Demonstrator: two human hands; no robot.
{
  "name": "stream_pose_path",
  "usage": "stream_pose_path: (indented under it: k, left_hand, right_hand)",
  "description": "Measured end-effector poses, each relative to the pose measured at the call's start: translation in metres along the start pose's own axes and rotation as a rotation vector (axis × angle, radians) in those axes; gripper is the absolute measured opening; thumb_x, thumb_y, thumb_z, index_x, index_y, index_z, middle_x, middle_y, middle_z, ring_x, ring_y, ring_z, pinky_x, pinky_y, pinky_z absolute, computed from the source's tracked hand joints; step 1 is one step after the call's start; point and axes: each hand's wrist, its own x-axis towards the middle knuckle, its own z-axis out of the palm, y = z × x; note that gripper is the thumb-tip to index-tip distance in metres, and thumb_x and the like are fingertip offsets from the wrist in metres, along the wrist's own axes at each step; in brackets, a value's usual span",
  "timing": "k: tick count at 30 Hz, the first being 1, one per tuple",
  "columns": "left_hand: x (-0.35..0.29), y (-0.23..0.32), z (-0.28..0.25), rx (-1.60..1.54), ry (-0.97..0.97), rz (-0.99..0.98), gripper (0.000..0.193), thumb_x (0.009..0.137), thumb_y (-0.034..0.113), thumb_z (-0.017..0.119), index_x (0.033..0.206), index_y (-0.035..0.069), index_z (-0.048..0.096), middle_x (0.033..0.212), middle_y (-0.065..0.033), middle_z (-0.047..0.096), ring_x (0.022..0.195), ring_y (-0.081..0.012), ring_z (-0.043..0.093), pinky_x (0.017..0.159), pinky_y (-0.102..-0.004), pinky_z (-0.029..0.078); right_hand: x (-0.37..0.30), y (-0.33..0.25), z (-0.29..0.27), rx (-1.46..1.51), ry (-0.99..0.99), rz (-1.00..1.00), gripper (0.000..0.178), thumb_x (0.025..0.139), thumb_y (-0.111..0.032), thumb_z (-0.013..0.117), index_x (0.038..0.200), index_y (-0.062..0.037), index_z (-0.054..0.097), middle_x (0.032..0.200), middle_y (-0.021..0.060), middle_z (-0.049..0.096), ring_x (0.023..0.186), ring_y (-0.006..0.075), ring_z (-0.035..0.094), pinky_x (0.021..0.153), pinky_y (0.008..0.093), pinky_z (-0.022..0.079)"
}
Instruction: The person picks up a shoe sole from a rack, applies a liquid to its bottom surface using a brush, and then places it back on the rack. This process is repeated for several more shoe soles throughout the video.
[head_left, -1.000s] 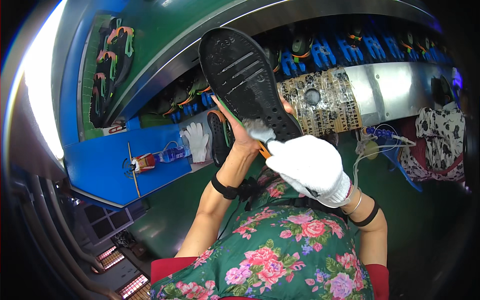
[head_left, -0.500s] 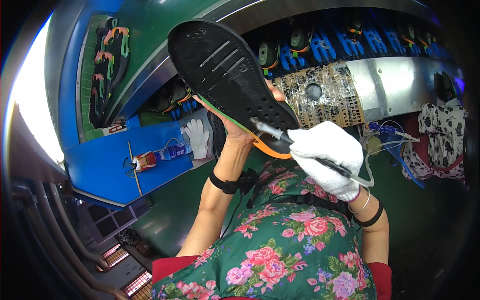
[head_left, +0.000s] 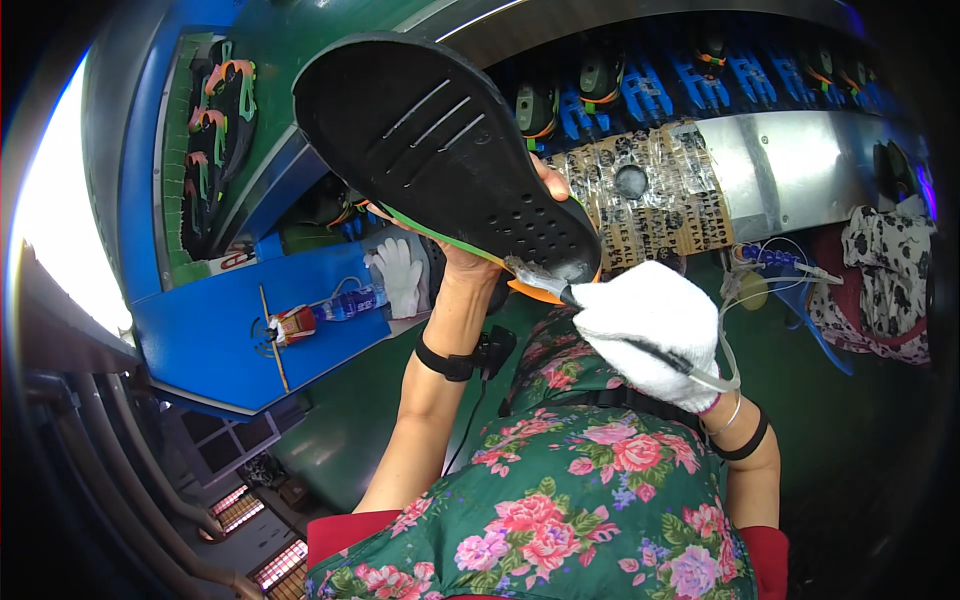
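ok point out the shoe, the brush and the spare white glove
shoe (head_left: 440,150), head view, middle of its black sole
brush (head_left: 535,275), head view, its bristle tip
spare white glove (head_left: 402,275), head view, its palm

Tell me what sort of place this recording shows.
Probably a shoe factory line. The left hand holds up a black-soled shoe while the gloved right hand works a brush along its edge; more shoes wait on a rack.

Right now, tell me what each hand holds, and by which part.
Left hand: black-soled shoe, gripped from beneath, near its heel. Gloved right hand: small brush, held by its handle.
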Motion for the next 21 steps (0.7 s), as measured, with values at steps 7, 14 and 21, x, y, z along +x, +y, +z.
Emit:
stream_pose_path:
  k: [7,14,21]
  left_hand:
    - [0.005,0.004,-0.004,0.089,-0.046,-0.023,0.071,0.085,0.06,0.074,0.11,-0.005,0.062,0.095,-0.0122,0.063,0.093,-0.0295,0.07,0.092,-0.0453,0.05]
    - [0.009,0.006,-0.003,0.112,-0.032,-0.013,0.063,0.086,0.058,0.074,0.105,-0.001,0.064,0.091,-0.011,0.06,0.092,-0.0297,0.07,0.089,-0.0457,0.051]
    - [0.016,0.006,-0.006,0.04,-0.096,-0.028,0.064,0.082,0.057,0.08,0.107,-0.001,0.065,0.095,-0.0128,0.064,0.095,-0.0297,0.071,0.089,-0.0437,0.053]
  right_hand:
    - [-0.001,0.001,-0.001,0.012,0.018,0.048,0.019,0.074,0.001,0.084,0.091,-0.0062,0.079,0.095,0.0117,0.078,0.084,0.024,0.073,0.075,0.0347,0.058]
    - [-0.002,0.0,-0.006,0.011,-0.002,0.041,0.025,0.078,-0.002,0.08,0.102,-0.0075,0.079,0.103,0.01,0.078,0.083,0.0258,0.072,0.073,0.0349,0.057]
    - [-0.003,-0.001,0.0,-0.067,0.015,-0.078,0.033,0.073,0.0,0.081,0.105,-0.0087,0.079,0.102,0.0106,0.078,0.082,0.0258,0.073,0.07,0.0353,0.058]
